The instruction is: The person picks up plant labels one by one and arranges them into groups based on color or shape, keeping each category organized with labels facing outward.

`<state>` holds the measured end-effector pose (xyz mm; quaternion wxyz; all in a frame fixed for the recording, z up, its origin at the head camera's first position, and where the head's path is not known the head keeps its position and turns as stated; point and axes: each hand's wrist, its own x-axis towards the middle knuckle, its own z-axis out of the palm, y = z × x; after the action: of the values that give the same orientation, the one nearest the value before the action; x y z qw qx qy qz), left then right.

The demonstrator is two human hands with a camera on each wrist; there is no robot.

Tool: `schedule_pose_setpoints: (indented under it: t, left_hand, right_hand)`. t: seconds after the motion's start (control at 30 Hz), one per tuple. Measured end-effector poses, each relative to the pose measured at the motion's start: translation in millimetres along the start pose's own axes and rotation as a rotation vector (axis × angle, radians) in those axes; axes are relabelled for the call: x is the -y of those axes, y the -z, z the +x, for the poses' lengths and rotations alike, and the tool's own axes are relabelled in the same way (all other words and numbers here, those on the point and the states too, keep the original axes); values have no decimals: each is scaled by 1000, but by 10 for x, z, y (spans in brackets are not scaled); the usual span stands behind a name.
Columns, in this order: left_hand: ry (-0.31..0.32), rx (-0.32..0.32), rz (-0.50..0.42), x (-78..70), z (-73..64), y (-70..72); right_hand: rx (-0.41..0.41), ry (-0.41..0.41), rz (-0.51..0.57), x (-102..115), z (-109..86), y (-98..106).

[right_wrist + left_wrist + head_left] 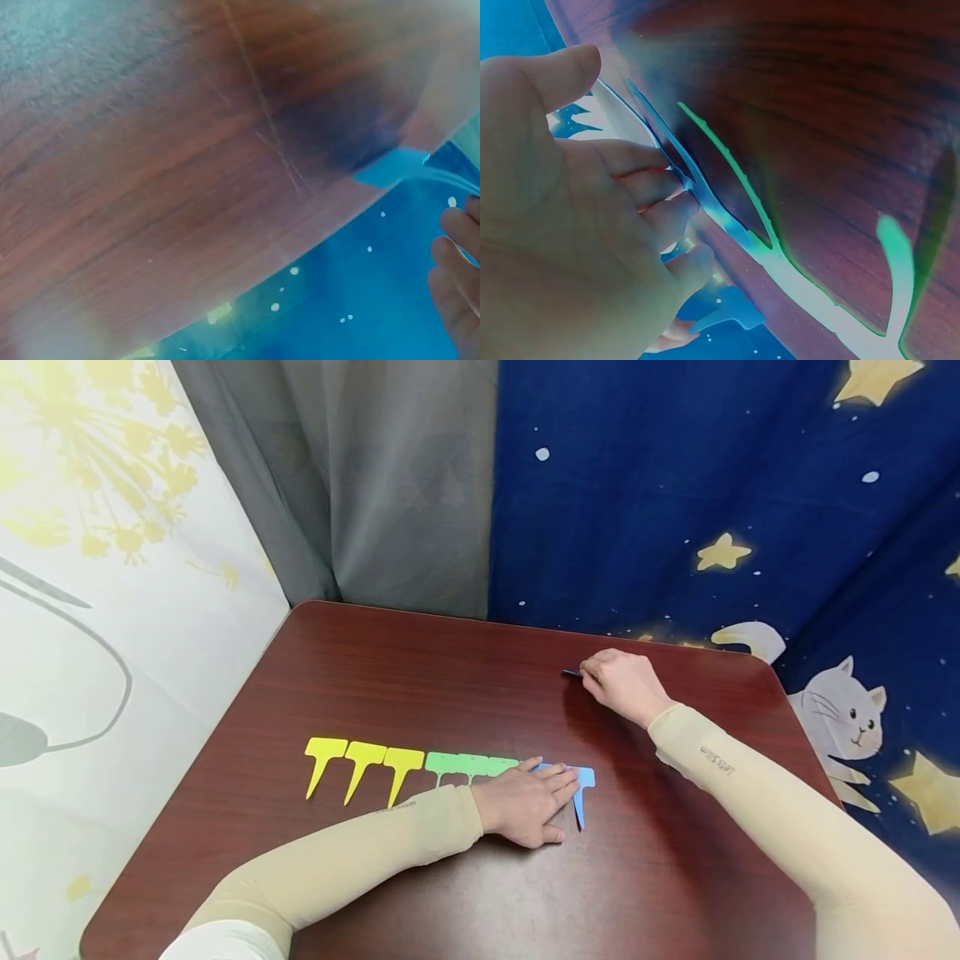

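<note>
A row of T-shaped plant labels lies on the table. Three yellow labels (405, 759) are at its left, then three green labels (471, 764), then blue labels (584, 777) at the right end. My left hand (525, 806) rests on the blue part with fingers extended, covering some of the labels; its palm (585, 217) shows in the left wrist view. Farther back, my right hand (622, 683) pinches a single blue plant label (399, 166) by its stem. That label looks thin and dark from the head view.
The dark red-brown table (420, 668) has rounded back corners. Behind it hang a grey curtain (412, 485) and a blue curtain (622, 510) with stars. A white, yellow-patterned cloth (150, 635) hangs on the left.
</note>
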<state>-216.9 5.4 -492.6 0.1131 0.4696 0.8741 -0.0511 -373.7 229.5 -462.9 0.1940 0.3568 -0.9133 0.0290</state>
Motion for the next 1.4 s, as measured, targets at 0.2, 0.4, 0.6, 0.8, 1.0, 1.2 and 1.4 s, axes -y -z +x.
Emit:
schedule_pose_setpoints:
  t: [0.2,0.4,0.6,0.8,1.0,1.2,1.4]
  left_hand:
    - [-4,7,1,0,-12,-4]
    - [-1,5,11,2,0,0]
    - [4,13,11,0,6,16]
    - [7,21,11,8,12,19]
    - [2,15,21,5,28,15]
    - [1,17,10,-1,17,0]
    - [2,17,5,10,2,3]
  right_hand:
    - [-6,-24,43,44,-49,182]
    - [-27,28,44,136,-222,458]
    - [-59,64,40,228,-469,728]
    - [-80,85,28,291,-713,869]
    - [-93,104,20,341,-972,889]
    - [-140,156,46,443,-1172,800]
    - [-141,207,72,530,-1312,713]
